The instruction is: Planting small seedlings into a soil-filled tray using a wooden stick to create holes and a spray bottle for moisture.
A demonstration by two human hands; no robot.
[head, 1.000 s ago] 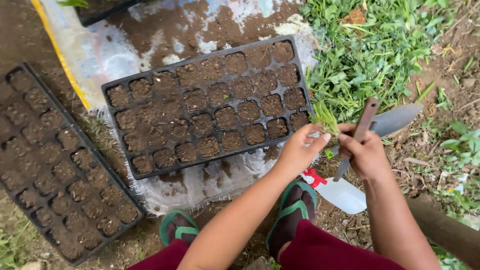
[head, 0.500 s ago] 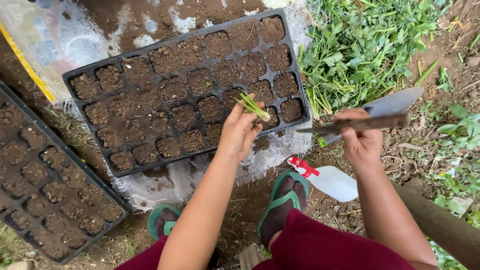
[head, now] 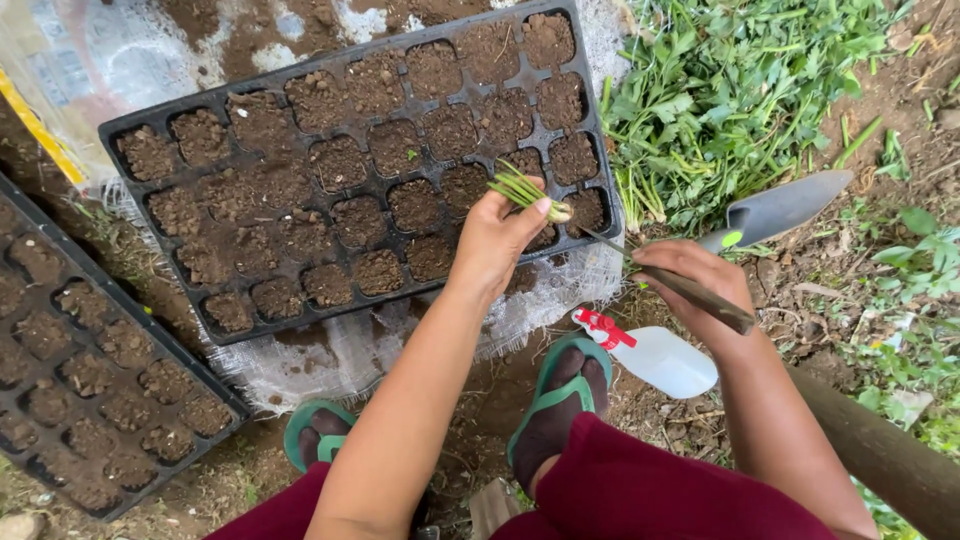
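Pinching a green seedling (head: 522, 190) over the soil-filled seed tray (head: 120, 140), the left hand (head: 500, 240) keeps roots low, while the right hand (head: 700, 280) grips a trowel (head: 770, 210) aside.

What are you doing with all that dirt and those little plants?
A person is crouched over a black seedling tray whose cells are filled with soil. The left hand pinches a small green seedling over a cell near the tray's right end. The right hand holds a garden trowel by its wooden handle, off to the side of the tray. A heap of pulled green plants lies beside the tray, a white spray bottle lies on the ground by the feet, and a second filled tray sits to the left.
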